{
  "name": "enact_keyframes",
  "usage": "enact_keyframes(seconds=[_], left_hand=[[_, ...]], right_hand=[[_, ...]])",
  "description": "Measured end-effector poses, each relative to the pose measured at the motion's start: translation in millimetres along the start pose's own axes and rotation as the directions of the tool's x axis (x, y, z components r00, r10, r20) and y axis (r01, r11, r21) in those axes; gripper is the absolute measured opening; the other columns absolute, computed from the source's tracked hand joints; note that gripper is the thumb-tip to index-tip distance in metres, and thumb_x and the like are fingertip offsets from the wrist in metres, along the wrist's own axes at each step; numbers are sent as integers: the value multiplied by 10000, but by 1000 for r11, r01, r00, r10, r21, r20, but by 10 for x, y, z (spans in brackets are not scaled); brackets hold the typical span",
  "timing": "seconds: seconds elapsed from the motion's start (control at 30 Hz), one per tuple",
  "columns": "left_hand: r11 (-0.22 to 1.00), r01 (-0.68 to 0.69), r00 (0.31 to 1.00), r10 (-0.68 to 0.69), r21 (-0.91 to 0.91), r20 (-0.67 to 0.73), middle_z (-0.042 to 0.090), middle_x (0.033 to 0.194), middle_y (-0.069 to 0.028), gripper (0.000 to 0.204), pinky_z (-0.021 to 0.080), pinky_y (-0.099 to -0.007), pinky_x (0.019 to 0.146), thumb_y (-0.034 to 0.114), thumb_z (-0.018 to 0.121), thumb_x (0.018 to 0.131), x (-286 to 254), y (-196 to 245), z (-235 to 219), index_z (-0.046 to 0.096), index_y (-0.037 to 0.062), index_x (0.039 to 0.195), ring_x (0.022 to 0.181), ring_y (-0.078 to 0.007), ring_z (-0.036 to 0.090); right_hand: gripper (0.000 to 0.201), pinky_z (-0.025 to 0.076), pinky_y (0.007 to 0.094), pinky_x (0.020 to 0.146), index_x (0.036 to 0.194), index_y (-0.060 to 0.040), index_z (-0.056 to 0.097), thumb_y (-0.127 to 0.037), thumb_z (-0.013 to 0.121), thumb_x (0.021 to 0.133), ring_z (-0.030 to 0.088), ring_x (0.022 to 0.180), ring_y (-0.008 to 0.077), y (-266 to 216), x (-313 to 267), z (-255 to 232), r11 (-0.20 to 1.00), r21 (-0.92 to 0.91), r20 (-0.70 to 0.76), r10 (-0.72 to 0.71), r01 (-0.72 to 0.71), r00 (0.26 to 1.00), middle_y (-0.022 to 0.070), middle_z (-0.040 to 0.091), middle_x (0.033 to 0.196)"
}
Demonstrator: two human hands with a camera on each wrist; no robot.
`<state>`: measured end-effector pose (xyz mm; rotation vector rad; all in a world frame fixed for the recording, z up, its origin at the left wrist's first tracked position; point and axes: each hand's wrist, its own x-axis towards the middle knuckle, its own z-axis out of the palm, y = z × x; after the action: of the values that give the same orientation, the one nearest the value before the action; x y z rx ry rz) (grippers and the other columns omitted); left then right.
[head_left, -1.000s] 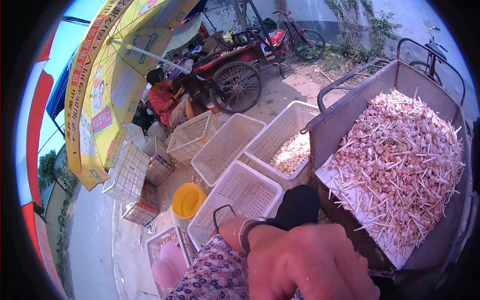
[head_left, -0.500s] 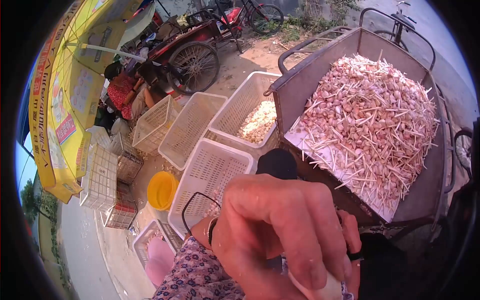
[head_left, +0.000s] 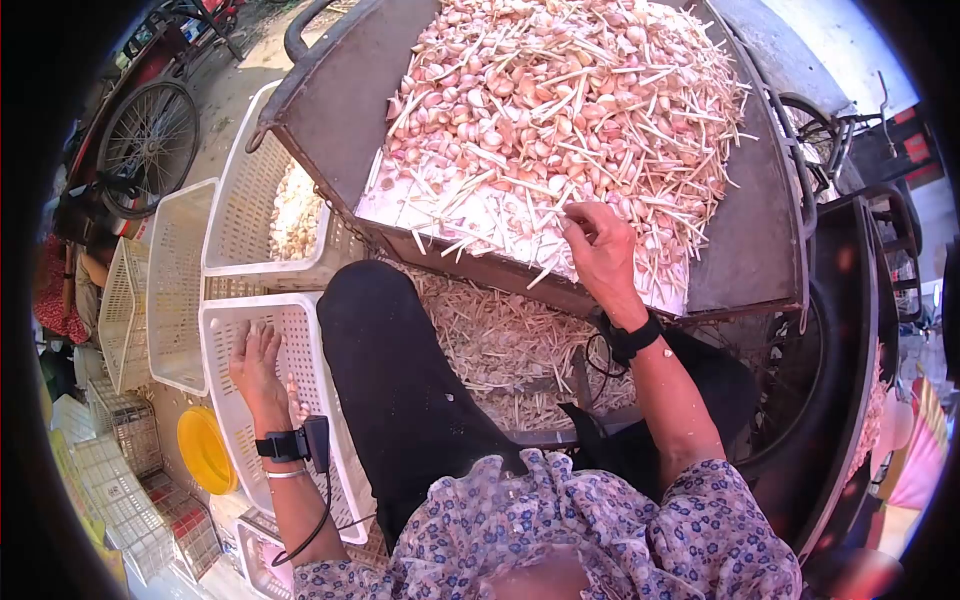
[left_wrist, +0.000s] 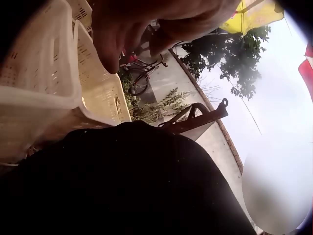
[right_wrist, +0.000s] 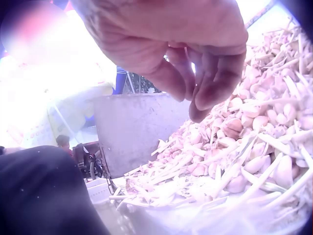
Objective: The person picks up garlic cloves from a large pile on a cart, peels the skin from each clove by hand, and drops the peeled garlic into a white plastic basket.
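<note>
My right hand (head_left: 608, 262) is over the near edge of a heap of garlic cloves and cut stems (head_left: 560, 110), its fingers bent downward. The right wrist view shows nothing between those fingers (right_wrist: 210, 93), which hang close over the pinkish cloves (right_wrist: 234, 128). Over a white perforated crate (head_left: 222, 335) at the left is my left hand (head_left: 258, 372), fingers loosely extended and holding nothing. A few cloves (head_left: 298, 400) show in that crate beside the hand. In the left wrist view the left fingers (left_wrist: 110, 49) appear at the top, near the crate walls (left_wrist: 41, 100).
A metal cart bed (head_left: 340, 110) holds the heap; loose stems (head_left: 500, 350) lie beneath it. Another white crate (head_left: 225, 225) contains peeled-looking cloves (head_left: 297, 215). A yellow bucket (head_left: 205, 450) and stacked crates (head_left: 110, 490) stand left. My black-trousered knee (head_left: 375, 310) is between hands.
The head view has swung down and right toward the cart. The hand that was raised close to the camera is gone from there; both hands are now apart, left over the crate, right at the heap.
</note>
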<state>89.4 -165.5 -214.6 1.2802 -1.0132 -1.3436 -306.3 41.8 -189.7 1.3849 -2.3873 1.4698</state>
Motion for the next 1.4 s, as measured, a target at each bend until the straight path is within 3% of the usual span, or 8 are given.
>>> enact_keyframes(seconds=[0.1, 0.3, 0.47, 0.67, 0.77, 1.23, 1.37, 1.4], left_hand=[[998, -59, 994, 56, 31, 95, 588, 1093, -211, 368, 521, -319, 841, 96, 573, 892, -296, 148, 376, 503, -89, 1201, 954, -240, 623], [971, -230, 896, 185, 65, 403, 648, 999, -145, 275, 520, -281, 799, 51, 609, 860, -618, 665, 1069, 580, -54, 1112, 896, -179, 633], [905, -378, 621, 91, 195, 778, 650, 905, -86, 232, 491, -250, 720, 38, 638, 810, -744, 775, 1723, 623, -24, 1033, 792, -133, 618], [791, -608, 298, 146, 70, 943, 629, 831, -158, 217, 491, -339, 683, 82, 631, 799, -1145, 421, 2217, 603, -32, 982, 758, -263, 624], [834, -551, 353, 262, -27, 898, 577, 765, -182, 169, 434, -452, 654, 93, 628, 740, -1444, 146, 2258, 567, 0, 867, 763, -394, 568], [918, -392, 531, 281, -62, 799, 594, 729, -180, 201, 439, -412, 624, 85, 641, 711, -1538, -210, 2072, 564, -27, 858, 723, -348, 602], [928, -339, 606, 339, -152, 719, 622, 765, -189, 227, 464, -385, 643, 89, 636, 709, -1492, -303, 2039, 577, -26, 895, 767, -329, 627], [926, -335, 607, 355, -177, 711, 633, 783, -183, 229, 476, -373, 656, 86, 634, 731, -1444, -279, 2025, 590, -25, 927, 767, -311, 637]], right_hand=[[138, 504, 399, 610, 863, 4, 599, -14, 588, 727, 629, 704, 327, 120, 399, 312, 940, -269, 132, -179, 209, 975, 174, 586, 833], [193, 491, 455, 588, 917, -23, 590, -71, 561, 732, 609, 707, 358, 299, 634, 751, 732, -629, 373, -11, 261, 928, 172, 565, 860], [206, 490, 459, 616, 910, 11, 556, -5, 541, 705, 598, 718, 396, 380, 518, 535, 870, -395, 472, -84, 296, 878, 214, 571, 866], [247, 481, 459, 645, 1028, -33, 562, -92, 557, 788, 597, 755, 393, 575, 632, 532, 898, -364, 220, -173, 246, 960, 215, 597, 884], [242, 455, 460, 567, 907, -15, 559, -219, 637, 802, 599, 688, 382, 328, 777, 634, 783, -570, 299, -82, 247, 951, 195, 600, 763], [280, 439, 466, 551, 957, 43, 577, -107, 612, 723, 581, 631, 399, 694, 968, 673, 664, -586, 535, -114, 464, 837, 209, 609, 701], [285, 426, 389, 494, 981, 44, 559, -112, 622, 751, 576, 568, 295, 671, 989, 579, 827, -391, 452, -209, 404, 867, 148, 609, 707], [273, 421, 351, 496, 981, 35, 560, -118, 628, 765, 569, 577, 247, 643, 995, 567, 943, -269, 371, -85, 195, 925, 120, 609, 729]])
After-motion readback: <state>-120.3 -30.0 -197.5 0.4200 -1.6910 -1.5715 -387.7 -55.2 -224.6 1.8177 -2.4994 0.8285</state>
